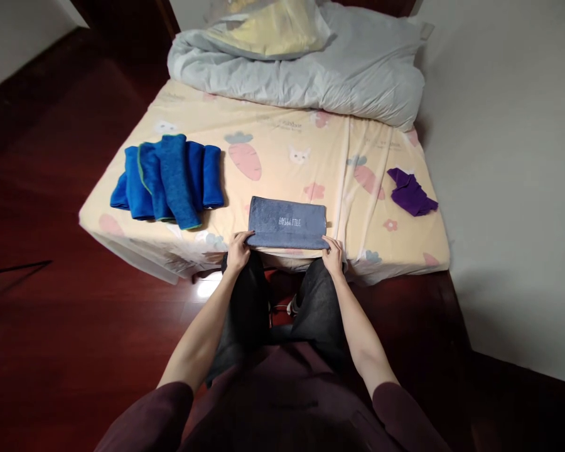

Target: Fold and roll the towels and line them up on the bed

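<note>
A grey-blue towel [287, 220] with pale lettering lies folded into a rectangle at the near edge of the bed, its near edge turned over in a narrow strip. My left hand [239, 250] pinches the near left corner of that strip. At the near right corner, my right hand [333, 254] grips the strip between thumb and fingers. Several blue rolled cloths [169, 182] are piled to the left of the towel, one with green edging. A crumpled purple cloth [412, 193] lies far to the right.
The bed [282, 141] has a yellow sheet with carrot prints. A pale quilt [358, 75] is bunched at its far side, with a plastic bag [277, 31] on top. A wall [508, 157] stands to the right; dark red floor [98, 326] shows at the left.
</note>
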{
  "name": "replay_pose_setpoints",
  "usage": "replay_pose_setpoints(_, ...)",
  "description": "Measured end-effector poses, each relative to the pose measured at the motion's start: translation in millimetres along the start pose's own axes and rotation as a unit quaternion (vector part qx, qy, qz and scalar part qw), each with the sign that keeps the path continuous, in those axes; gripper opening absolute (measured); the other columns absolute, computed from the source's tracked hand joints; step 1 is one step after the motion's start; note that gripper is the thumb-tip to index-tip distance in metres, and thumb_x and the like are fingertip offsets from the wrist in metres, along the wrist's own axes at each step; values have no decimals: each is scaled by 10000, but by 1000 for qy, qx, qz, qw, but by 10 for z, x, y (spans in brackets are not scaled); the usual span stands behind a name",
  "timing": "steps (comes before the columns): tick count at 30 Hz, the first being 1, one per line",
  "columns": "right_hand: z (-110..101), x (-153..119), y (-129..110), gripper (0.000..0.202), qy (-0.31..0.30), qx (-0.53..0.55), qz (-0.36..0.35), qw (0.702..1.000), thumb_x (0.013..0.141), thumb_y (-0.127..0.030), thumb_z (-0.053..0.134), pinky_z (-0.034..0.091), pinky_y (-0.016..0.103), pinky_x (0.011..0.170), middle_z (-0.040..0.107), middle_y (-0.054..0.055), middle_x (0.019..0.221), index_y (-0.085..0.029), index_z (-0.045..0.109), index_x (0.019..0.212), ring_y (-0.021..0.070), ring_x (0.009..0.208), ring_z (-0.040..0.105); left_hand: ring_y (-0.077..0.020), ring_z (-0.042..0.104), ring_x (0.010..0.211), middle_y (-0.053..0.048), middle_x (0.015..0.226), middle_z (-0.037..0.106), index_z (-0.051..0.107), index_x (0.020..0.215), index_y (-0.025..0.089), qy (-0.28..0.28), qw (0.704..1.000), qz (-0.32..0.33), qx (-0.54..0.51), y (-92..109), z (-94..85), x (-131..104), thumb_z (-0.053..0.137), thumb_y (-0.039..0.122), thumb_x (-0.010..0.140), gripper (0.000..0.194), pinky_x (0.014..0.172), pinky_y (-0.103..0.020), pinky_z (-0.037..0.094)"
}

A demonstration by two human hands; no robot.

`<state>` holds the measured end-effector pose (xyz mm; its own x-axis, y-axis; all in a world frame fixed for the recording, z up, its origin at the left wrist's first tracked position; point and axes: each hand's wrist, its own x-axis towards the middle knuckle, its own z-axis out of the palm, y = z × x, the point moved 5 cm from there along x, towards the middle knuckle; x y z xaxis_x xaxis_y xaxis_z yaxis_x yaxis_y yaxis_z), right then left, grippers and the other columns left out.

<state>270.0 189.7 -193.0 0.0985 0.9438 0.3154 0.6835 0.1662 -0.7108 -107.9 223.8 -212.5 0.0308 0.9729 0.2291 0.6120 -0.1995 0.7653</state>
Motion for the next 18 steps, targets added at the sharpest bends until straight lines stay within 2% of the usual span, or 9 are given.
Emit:
replay_pose_setpoints(4,-33,-15,-1,484,31,8,9,999,844,-87,499,524,451,1088,759,84,1234,-232,752,1231,273,1197,647,-324,577,1233,-124,1184,705,710,1274,189,8,1000,-1,7,-33,11,-4,430,30,729,634,1110,-501,492)
replay_pose_setpoints(8,-45,-68,34,393,56,8,10,998,890,-157,519,543,455,1047,758,105,1181,-228,755,1196,288,1162,648,-341,594,1202,-162,1164,660,680,1264,166,32,999,-17,5,-74,12,-32,447,69,799,529,1097,-528,493)
replay_pose_setpoints(14,-20,-128,148,328,64,6,16,998,933,-260,542,538,475,1031,742,123,1154,-224,737,1194,309,1141,648,-322,635,1140,-155,1166,629,640,1246,210,33,998,-51,-14,-145,9,-65,506,267,958,323,1066,-511,518)
replay_pose_setpoints(18,27,-114,262,338,83,21,61,995,958,-404,577,569,440,927,738,128,1044,-196,732,1175,290,981,684,-306,657,1009,-135,1041,632,653,1144,211,47,996,-73,-10,-171,-1,-51,523,366,986,256,990,-493,543)
